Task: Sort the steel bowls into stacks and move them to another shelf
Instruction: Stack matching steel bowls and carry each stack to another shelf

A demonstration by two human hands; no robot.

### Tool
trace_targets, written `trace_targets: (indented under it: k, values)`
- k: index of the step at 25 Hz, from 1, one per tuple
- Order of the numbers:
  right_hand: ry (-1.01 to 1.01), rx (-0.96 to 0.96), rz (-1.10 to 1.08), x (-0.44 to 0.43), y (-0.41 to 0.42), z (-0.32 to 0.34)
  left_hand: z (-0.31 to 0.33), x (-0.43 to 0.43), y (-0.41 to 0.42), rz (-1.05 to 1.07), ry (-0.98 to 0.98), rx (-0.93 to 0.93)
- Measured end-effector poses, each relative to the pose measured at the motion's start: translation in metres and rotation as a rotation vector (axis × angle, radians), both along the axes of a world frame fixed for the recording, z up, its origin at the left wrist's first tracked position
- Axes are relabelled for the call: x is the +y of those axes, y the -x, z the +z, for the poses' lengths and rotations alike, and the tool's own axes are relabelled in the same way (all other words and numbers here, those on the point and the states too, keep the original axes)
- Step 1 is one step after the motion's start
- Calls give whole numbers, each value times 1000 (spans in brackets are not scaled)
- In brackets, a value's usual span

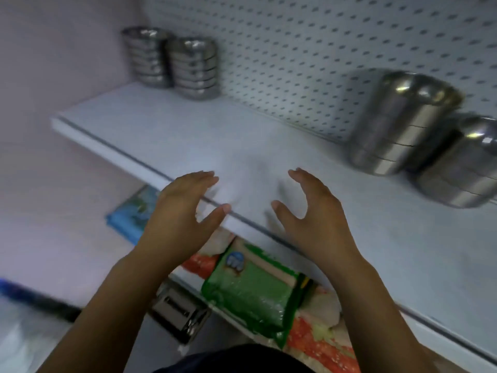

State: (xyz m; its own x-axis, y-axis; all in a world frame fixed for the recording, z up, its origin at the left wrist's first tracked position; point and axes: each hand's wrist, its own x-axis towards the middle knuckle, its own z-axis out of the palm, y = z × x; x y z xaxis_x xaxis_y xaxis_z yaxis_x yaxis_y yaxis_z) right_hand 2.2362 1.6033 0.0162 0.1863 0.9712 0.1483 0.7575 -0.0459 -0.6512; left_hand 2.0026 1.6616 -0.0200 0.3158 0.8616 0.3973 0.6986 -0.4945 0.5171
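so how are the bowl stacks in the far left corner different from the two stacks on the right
The left stacks show many thin, ribbed layers of shallow bowls; the right stacks have taller, smooth walls with few seams. The right stacks end in rounded domes, so they seem upturned; the left stacks' tops look flatter. Both are shiny steel, paired on the white shelf.

bare shelf (242, 146) middle, shallow bowl stacks (172, 63) far-left, tall stacks (398, 122) right
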Motion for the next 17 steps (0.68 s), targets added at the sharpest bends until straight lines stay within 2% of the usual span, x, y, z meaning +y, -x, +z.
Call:
trace_targets:
  k: [4,9,17]
  values:
    - [62,1,275,11,88,-18,-22,-49,93,167,92,22]
    - [111,-16,554,-3,199,-42,-39,-129,200,473,287,41]
    - [187,-39,857,-27,351,-67,-47,-216,341,756,325,49]
